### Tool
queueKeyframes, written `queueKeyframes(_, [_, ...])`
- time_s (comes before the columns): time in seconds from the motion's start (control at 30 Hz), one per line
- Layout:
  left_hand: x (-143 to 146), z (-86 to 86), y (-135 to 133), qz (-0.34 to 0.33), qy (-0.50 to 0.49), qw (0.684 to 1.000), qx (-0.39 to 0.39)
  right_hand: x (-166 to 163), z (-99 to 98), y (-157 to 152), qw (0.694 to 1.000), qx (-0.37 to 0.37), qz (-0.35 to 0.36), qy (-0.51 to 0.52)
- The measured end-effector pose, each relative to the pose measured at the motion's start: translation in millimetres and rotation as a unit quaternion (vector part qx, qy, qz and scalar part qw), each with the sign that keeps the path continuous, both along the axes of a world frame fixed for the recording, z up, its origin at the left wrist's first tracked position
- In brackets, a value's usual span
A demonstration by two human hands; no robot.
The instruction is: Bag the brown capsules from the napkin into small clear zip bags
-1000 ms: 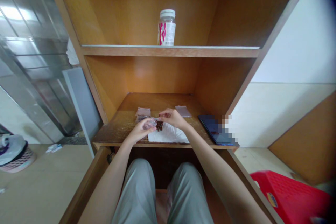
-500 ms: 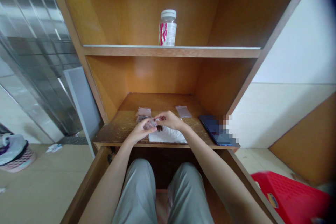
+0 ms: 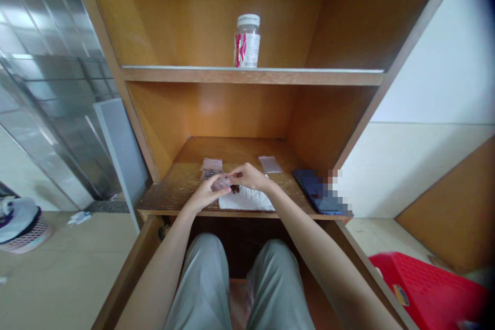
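Observation:
My left hand (image 3: 204, 196) is closed around a small clear plastic bag (image 3: 220, 183), held just over the worn wooden shelf. Close beside it, my right hand (image 3: 247, 176) has its fingertips pinched together at the bag's upper edge; whatever they hold is too small to make out. Several small dark brown pieces (image 3: 234, 188) lie under the right hand on a white paper towel (image 3: 251, 200). Behind the left hand rests a filled zip bag (image 3: 211, 166) with dark contents. A flat clear zip bag (image 3: 270, 164) lies behind the right hand.
A dark tablet or phone (image 3: 315, 191) lies at the shelf's right edge. On the upper shelf stands a white-capped bottle (image 3: 247, 44). An open drawer (image 3: 127, 273) surrounds my knees. A red crate (image 3: 429, 289) is at lower right, a lined basket (image 3: 27, 232) at left.
My right fingers have shifted slightly left to the bag's edge, and the dark reddish piece seen at them before is no longer clearly visible. The left hand stays in place.

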State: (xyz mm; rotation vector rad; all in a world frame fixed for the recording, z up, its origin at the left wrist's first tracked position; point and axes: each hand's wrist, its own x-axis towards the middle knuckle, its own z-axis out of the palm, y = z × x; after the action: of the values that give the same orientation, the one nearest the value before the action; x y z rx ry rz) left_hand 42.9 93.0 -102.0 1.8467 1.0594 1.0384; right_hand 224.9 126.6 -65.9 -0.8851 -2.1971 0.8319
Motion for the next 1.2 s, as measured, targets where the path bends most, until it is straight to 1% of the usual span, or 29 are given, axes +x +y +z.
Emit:
queueKeyframes(0.13, [-0.2, -0.9, 0.5, 0.004, 0.004, 1.0, 0.013, 1.6, -2.5, 1.5, 1.0, 0.001, 0.001, 0.022])
queueKeyframes(0.27, [-0.9, -2.7, 2.0, -0.001, 0.01, 1.0, 0.016, 9.0, -4.8, 8.3, 0.998, 0.038, -0.05, 0.018])
queueKeyframes(0.4, [-1.3, -3.2, 1.9, -0.007, 0.008, 1.0, 0.011, 18.9, -12.2, 17.7, 0.991, 0.078, -0.11, -0.025])
queueKeyframes(0.53, [-1.4, -1.9, 0.5, -0.01, 0.003, 1.0, 0.0, 23.6, -26.0, 25.0, 0.984, 0.081, -0.135, -0.084])
queueKeyframes(0.63, [-1.8, -1.0, -0.2, -0.011, 0.007, 1.0, -0.002, 22.8, -33.3, 27.2, 0.981, 0.072, -0.14, -0.116])
queueKeyframes(0.7, [-2.0, -1.2, -0.1, -0.012, 0.007, 1.0, -0.001, 21.4, -34.5, 27.2, 0.979, 0.069, -0.142, -0.13])
queueKeyframes(0.93, [-1.8, -3.6, 2.4, -0.014, 0.002, 1.0, -0.015, 20.1, -30.7, 25.8, 0.968, 0.073, -0.148, -0.188])
queueKeyframes(1.2, [-1.5, -2.5, 1.2, -0.008, 0.006, 1.0, -0.012, 20.6, -27.8, 22.9, 0.965, 0.063, -0.144, -0.211])
